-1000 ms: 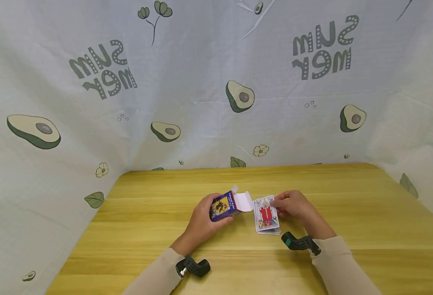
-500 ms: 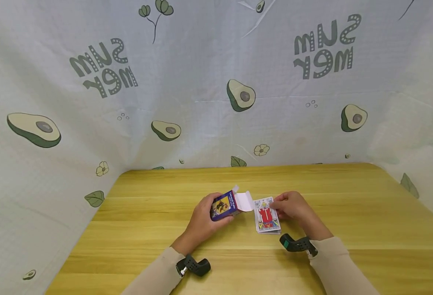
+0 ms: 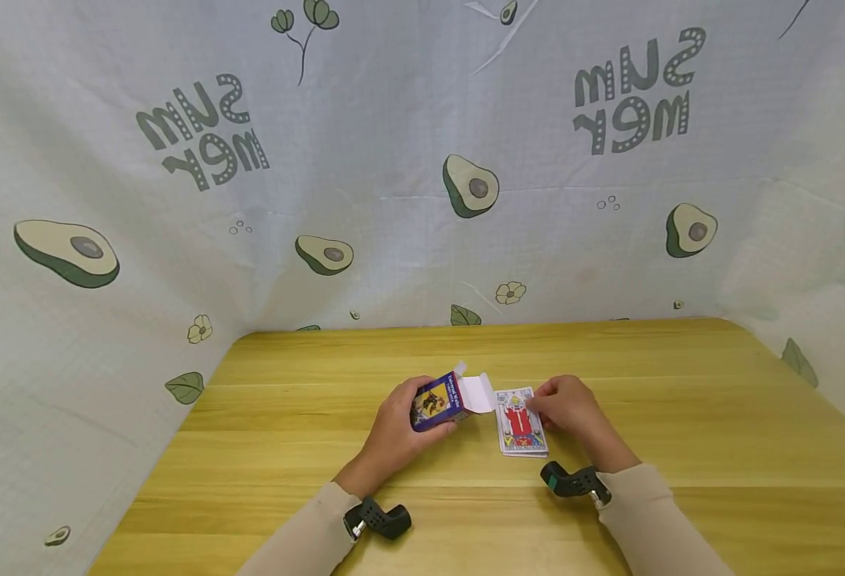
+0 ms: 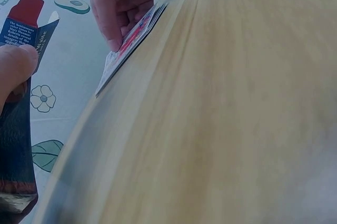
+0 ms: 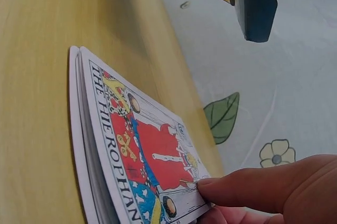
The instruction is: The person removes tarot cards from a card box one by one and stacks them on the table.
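Observation:
My left hand (image 3: 398, 416) grips a blue tarot card box (image 3: 433, 405), fingers behind and thumb along the near edge. The box is tilted above the table, its white flap (image 3: 476, 394) open toward the right. Just right of that flap lies a small stack of tarot cards (image 3: 522, 424), face up, with The Hierophant (image 5: 152, 155) on top. My right hand (image 3: 566, 406) pinches the stack's far right corner, thumb on the top card and fingers at its edge. A slight gap shows between the upper cards and those below in the right wrist view. The box's inside is hidden.
The wooden table (image 3: 322, 360) spreads around both hands. Behind it hangs a pale cloth (image 3: 394, 144) printed with avocados, leaves and lettering. A black wrist camera (image 3: 386, 518) sits on the left wrist, another black camera (image 3: 566, 480) on the right.
The top card, lifted askew a second ago, has come down and lines up with the stack. My right hand has shifted slightly nearer and left. The left hand and box stay put.

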`<state>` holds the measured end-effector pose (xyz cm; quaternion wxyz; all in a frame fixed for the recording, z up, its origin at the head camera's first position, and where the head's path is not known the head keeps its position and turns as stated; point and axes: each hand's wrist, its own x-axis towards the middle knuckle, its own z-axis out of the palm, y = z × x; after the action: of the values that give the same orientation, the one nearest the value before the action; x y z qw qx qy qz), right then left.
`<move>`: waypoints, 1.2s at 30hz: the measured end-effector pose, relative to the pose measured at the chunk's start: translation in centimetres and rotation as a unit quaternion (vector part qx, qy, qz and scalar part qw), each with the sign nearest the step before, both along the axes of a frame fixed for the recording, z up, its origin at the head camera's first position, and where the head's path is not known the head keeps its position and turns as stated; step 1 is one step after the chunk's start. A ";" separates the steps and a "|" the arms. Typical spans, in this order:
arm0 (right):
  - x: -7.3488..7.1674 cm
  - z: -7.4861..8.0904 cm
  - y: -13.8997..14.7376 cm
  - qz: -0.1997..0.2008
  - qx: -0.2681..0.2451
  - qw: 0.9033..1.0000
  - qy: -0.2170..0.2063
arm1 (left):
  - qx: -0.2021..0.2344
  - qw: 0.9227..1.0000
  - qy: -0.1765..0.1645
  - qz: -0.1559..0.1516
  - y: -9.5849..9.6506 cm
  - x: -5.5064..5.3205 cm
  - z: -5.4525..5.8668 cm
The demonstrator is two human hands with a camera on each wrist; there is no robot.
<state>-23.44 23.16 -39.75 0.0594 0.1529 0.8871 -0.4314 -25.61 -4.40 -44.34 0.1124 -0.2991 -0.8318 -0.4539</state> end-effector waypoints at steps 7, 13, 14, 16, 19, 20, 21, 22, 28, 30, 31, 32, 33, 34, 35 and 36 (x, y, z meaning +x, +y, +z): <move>0.1 0.0 -0.4 0.001 0.027 1.000 0.015 | 0.003 1.000 -0.001 -0.004 0.0 0.0 0.0; 0.3 0.1 -0.7 -0.006 0.035 0.999 0.020 | 0.001 1.000 0.004 -0.004 0.0 -0.1 0.0; 0.3 0.1 -0.7 -0.007 0.036 0.999 0.020 | 0.000 1.000 0.005 -0.003 0.0 -0.1 -0.1; 0.4 0.2 -0.9 -0.008 0.038 0.999 0.020 | 0.000 1.000 0.007 -0.002 0.0 -0.1 -0.1; 0.5 0.3 -1.0 -0.010 0.040 0.999 0.019 | 0.002 1.000 0.008 -0.002 0.0 -0.1 -0.1; 0.5 0.3 -1.1 -0.010 0.040 0.999 0.019 | 0.003 1.000 0.008 -0.003 0.0 -0.1 -0.1; 0.5 0.3 -1.1 -0.010 0.040 0.999 0.018 | 0.003 1.000 0.007 -0.003 0.0 -0.1 -0.1; 0.5 0.3 -1.1 -0.010 0.040 0.999 0.018 | 0.004 1.000 0.007 -0.003 0.0 -0.1 0.0; 0.5 0.2 -0.9 -0.009 0.033 0.999 0.020 | 0.004 1.000 0.010 -0.002 0.0 -0.1 -0.1; 0.4 0.2 -0.8 -0.005 0.034 0.999 0.022 | 0.006 1.000 0.011 -0.002 0.0 -0.1 -0.1; 0.4 0.2 -0.7 -0.004 0.033 0.999 0.021 | 0.007 1.000 0.011 -0.002 0.0 -0.1 -0.1; 0.4 0.2 -0.6 -0.002 0.032 0.999 0.021 | 0.008 1.000 0.010 -0.002 0.0 -0.1 -0.1; 0.4 0.1 -0.5 0.000 0.030 0.999 0.021 | 0.008 1.000 0.009 -0.002 0.0 -0.1 -0.1; 0.4 0.1 -0.4 0.001 0.028 0.999 0.019 | 0.008 1.000 0.009 -0.002 0.0 -0.1 -0.1; 0.4 0.0 -0.2 0.000 0.024 1.000 0.016 | 0.007 1.000 0.008 -0.001 0.0 -0.1 -0.1; 0.4 0.0 -0.1 -0.001 0.018 1.000 0.012 | 0.006 1.000 0.007 -0.001 0.0 -0.1 -0.2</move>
<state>-23.05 23.05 -39.77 0.0455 0.1494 0.8953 -0.4171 -25.67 -4.40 -44.49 0.1192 -0.3019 -0.8283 -0.4566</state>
